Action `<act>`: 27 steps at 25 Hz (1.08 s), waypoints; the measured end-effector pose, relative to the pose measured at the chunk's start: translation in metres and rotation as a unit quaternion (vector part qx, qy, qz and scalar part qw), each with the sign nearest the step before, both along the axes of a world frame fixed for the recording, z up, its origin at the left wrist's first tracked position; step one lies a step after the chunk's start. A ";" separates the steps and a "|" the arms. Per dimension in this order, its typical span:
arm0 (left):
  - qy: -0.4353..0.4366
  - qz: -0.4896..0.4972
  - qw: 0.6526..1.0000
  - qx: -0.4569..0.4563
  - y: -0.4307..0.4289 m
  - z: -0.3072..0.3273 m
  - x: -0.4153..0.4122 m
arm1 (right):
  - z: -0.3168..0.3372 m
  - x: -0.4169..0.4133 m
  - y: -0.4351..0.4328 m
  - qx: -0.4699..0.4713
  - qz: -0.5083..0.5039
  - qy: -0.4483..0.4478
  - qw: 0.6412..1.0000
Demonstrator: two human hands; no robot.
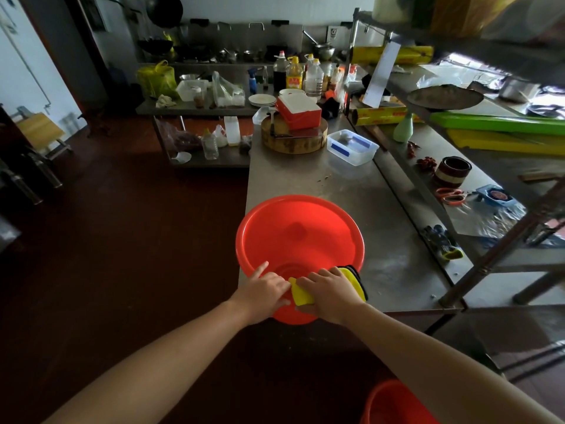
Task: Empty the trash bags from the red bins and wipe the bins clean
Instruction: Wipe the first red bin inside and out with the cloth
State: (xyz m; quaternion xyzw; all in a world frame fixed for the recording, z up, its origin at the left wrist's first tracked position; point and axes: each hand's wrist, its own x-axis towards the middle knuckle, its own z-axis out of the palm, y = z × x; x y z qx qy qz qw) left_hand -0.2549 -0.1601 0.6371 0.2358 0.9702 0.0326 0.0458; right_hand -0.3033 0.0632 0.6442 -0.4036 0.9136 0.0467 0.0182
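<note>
Basin [299, 237], red, round and with no bag in it, stands on the near left corner of the steel counter [382, 270], its near side jutting past the counter edge; the left grip [266, 289] is clasped on the basin's near rim, thumb on the outer wall, forefinger stretched out along the inner wall; just right of it on the same rim, the right grip [331, 290] is clenched round a yellow cleaning cloth [301, 295] with a dark edge, pressing it over the rim so that yellow shows on both sides of the knuckles; the two grips lie almost touching, the cloth between them.

Beyond the basin, farther along the counter, sits a round wooden chopping block [293, 137] with a red box [298, 113] on top; to the right of that block, a clear lidded container [351, 146] with blue clips; to the right of the basin, on a lower steel shelf [428, 185], lie orange-handled scissors [451, 195]; nearer than the basin and to its right, down on the dark floor, the rim of a second red bin [394, 405] shows at the bottom edge of the view.
</note>
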 end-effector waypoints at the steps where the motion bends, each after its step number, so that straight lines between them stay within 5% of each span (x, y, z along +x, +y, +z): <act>1: 0.003 0.004 1.000 0.013 0.000 -0.001 0.000 | -0.001 0.000 -0.001 -0.002 0.000 -0.003 1.000; 9: 0.028 0.036 0.997 -0.065 -0.071 0.011 -0.016 | 0.005 -0.028 0.050 0.007 0.041 0.009 0.999; 13: 0.025 -0.020 0.994 -0.109 -0.035 0.013 -0.019 | 0.010 -0.017 0.018 0.031 0.014 0.002 0.999; 19: 0.023 0.010 1.000 -0.008 -0.009 0.005 -0.011 | 0.004 -0.010 -0.009 0.018 -0.013 -0.017 1.000; 27: 0.026 0.035 0.996 -0.084 -0.071 0.011 -0.030 | 0.012 -0.042 0.038 0.024 0.007 -0.039 0.999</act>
